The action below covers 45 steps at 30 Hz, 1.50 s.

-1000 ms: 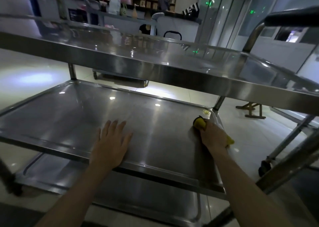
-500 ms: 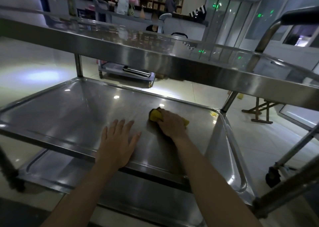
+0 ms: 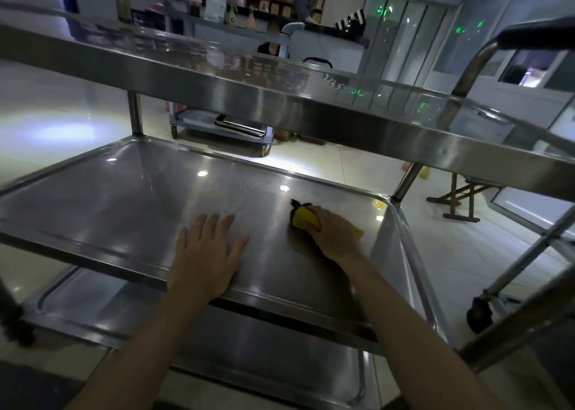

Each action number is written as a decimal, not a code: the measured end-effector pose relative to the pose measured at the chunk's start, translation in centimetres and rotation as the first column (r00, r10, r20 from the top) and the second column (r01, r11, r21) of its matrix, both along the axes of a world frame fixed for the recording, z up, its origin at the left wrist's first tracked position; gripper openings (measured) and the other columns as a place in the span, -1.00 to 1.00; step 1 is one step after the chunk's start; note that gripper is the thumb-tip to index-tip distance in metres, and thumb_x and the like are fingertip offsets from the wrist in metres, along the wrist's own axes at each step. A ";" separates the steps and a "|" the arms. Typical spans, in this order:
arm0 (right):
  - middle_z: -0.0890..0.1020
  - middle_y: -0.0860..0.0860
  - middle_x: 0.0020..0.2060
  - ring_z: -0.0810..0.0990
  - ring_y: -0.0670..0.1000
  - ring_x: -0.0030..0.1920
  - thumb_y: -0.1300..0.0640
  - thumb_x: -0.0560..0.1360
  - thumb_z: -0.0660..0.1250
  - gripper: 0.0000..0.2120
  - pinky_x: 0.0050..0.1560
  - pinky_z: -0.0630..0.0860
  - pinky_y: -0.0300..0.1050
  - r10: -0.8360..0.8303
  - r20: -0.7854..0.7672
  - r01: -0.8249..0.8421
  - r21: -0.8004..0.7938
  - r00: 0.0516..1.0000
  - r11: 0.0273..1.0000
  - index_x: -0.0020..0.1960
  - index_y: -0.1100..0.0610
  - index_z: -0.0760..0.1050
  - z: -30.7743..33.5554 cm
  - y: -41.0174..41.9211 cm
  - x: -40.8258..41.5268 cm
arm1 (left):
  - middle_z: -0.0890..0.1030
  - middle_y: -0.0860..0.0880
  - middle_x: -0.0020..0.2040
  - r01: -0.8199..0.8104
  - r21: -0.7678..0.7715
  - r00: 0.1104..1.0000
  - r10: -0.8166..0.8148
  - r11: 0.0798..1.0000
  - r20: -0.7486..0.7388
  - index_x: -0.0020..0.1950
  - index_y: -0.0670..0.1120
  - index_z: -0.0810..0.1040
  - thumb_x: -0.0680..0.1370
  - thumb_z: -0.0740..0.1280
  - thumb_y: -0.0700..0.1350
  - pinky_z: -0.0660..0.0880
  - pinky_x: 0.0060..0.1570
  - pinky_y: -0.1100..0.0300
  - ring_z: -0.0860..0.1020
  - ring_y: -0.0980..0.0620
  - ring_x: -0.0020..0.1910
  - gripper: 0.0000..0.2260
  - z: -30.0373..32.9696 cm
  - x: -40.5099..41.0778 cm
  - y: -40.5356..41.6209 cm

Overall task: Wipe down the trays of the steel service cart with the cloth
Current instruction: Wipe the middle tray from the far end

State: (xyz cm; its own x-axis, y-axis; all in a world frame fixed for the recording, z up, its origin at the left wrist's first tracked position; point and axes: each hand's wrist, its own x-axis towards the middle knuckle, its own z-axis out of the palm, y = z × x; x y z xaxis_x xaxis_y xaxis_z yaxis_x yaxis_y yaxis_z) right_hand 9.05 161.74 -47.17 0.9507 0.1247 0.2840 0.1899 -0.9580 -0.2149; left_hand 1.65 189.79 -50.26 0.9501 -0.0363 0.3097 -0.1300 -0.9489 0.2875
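Both hands rest on the middle tray (image 3: 130, 210): right hand (image 3: 334, 238) fingers grasp the yellow cloth (image 3: 305, 218); left hand (image 3: 205, 255) lies flat, fingers released.

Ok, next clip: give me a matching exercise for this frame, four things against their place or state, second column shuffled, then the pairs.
Things:
1. left hand
2. right hand
3. cloth
4. top tray

States:
A. yellow, bunched on the middle tray
B. above both hands, nothing touching it
C. lies flat, fingers spread, near the front edge
D. curled round the cloth

Pairs: 1-C, 2-D, 3-A, 4-B
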 end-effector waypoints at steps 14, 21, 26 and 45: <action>0.64 0.06 0.14 0.63 0.17 0.14 -0.16 0.61 0.02 -0.59 0.24 0.50 0.18 -0.536 0.078 0.536 0.029 0.840 0.844 0.27 0.02 0.46 -1.5 -8.8 -6.8 | 0.23 -0.10 0.62 0.004 -0.008 1.000 -0.004 1.000 0.015 0.64 0.04 0.13 0.58 -0.21 0.33 0.14 0.55 -0.22 0.12 -0.17 0.62 -0.30 0.2 -0.3 -0.6; 0.61 0.05 0.25 0.61 0.16 0.16 -0.20 0.67 0.08 -0.54 0.21 0.53 0.13 -0.461 0.098 0.461 0.025 0.882 0.887 0.43 0.03 0.40 -2.7 -4.5 -14.6 | 0.19 -0.10 0.63 0.039 -0.034 0.999 -0.039 0.999 -0.008 0.65 0.01 0.11 0.68 0.05 0.23 0.08 0.56 -0.23 0.06 -0.17 0.64 -0.42 0.5 -0.6 -0.5; 0.62 -0.04 0.23 0.63 0.05 0.12 -0.36 0.62 0.06 -0.49 0.16 0.56 0.04 -0.373 0.054 0.371 0.045 0.926 0.927 0.42 -0.09 0.39 -2.0 -4.0 -16.5 | 0.29 -0.16 0.58 0.051 -0.052 0.999 -0.051 0.997 0.003 0.60 -0.01 0.18 0.65 0.19 0.19 0.20 0.52 -0.28 0.18 -0.23 0.60 -0.42 1.4 -1.3 -0.2; 0.63 0.00 0.23 0.62 0.10 0.17 -0.27 0.59 0.26 -0.53 0.16 0.53 0.02 -0.208 0.006 0.206 0.077 0.978 0.975 0.43 -0.10 0.41 -0.7 4.4 -10.1 | 0.50 -0.06 0.41 0.154 -0.423 0.980 -0.084 0.893 0.181 0.45 -0.07 0.45 0.67 0.13 0.17 0.33 0.43 0.04 0.38 -0.05 0.44 -0.54 1.1 -1.3 -0.1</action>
State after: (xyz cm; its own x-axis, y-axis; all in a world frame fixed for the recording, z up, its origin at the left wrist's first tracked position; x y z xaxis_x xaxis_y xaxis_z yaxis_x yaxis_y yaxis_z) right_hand -1.02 166.15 -47.87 0.9494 -0.0968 0.2987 -0.0073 -0.9578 -0.2873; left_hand 0.37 189.73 -49.15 0.8864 0.0250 0.4622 -0.3100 -0.7095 0.6328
